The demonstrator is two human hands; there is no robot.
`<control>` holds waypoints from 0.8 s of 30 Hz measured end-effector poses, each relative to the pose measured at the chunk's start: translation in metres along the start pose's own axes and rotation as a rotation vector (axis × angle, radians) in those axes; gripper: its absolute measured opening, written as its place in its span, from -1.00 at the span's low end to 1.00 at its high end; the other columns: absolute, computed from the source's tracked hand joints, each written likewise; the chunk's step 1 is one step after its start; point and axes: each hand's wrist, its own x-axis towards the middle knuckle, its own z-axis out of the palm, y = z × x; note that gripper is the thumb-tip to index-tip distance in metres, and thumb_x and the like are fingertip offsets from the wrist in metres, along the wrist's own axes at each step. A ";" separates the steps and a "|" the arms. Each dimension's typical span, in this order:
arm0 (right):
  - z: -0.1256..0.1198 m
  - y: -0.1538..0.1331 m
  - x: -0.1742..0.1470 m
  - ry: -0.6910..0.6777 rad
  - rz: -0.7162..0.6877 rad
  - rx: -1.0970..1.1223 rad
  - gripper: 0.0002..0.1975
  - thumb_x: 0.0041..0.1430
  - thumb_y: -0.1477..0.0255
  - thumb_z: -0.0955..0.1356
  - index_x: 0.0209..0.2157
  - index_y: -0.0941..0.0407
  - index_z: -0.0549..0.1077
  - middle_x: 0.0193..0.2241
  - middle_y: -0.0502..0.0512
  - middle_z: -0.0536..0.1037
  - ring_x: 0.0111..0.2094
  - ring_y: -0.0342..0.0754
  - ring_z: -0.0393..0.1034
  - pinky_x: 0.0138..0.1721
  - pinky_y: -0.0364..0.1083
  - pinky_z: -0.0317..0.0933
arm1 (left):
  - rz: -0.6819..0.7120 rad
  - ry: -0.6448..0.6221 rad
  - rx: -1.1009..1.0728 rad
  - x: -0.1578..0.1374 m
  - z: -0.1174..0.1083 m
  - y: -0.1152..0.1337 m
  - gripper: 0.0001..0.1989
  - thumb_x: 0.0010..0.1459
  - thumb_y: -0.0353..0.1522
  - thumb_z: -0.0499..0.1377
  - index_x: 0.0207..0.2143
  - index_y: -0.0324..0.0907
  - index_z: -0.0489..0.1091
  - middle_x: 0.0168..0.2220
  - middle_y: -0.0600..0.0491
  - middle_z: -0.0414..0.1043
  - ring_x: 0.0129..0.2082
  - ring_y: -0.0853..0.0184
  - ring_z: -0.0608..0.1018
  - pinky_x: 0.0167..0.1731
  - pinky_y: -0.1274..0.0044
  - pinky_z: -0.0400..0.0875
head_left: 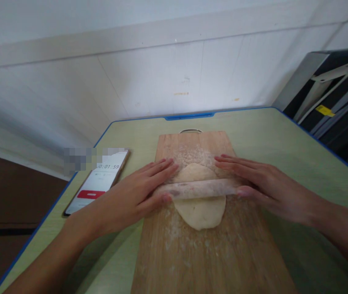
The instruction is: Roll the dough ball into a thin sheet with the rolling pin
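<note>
A flour-dusted rolling pin (197, 189) lies crosswise over a flattened piece of dough (203, 214). The dough shows on both the far and the near side of the pin. My left hand (151, 183) covers the pin's left end, fingers stretched along the far side and thumb on the near side. At the right end, my right hand (253, 177) holds the pin in the same way, with its fingers long and its thumb near me. Both pin ends are hidden under the hands. Beneath the dough is a wooden cutting board (213, 265) with loose flour on it.
A phone (92, 183) showing a running timer lies left of the board, close to my left forearm. The pale green table (253, 122) has a blue edge and meets a white wall (161, 81). Dark folded items (342, 98) stand beyond its right side.
</note>
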 end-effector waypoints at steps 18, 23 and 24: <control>0.012 -0.003 -0.006 0.040 0.105 -0.223 -0.32 0.36 0.11 -0.02 0.15 0.28 0.34 0.15 0.38 0.34 0.20 0.18 0.18 0.13 0.29 0.15 | -0.090 0.054 0.064 0.012 0.006 0.002 -0.26 0.32 0.01 -0.37 0.31 -0.29 0.02 0.36 -0.10 -0.05 0.36 0.16 0.01 0.29 0.24 -0.06; 0.012 -0.010 -0.014 0.087 0.029 -0.305 -0.38 0.35 0.12 0.06 0.16 0.27 0.32 0.17 0.35 0.31 0.19 0.16 0.20 0.10 0.24 0.22 | -0.056 0.098 0.100 0.003 0.010 0.007 -0.26 0.30 0.05 -0.36 0.32 -0.20 0.02 0.36 -0.04 -0.04 0.37 0.16 -0.01 0.28 0.19 -0.02; 0.013 -0.010 -0.012 0.093 0.029 -0.304 -0.38 0.35 0.13 0.06 0.16 0.28 0.33 0.17 0.35 0.32 0.19 0.16 0.20 0.10 0.23 0.22 | -0.061 0.102 0.100 0.003 0.010 0.007 -0.25 0.29 0.06 -0.36 0.32 -0.20 0.02 0.36 -0.04 -0.03 0.37 0.16 -0.01 0.28 0.19 -0.02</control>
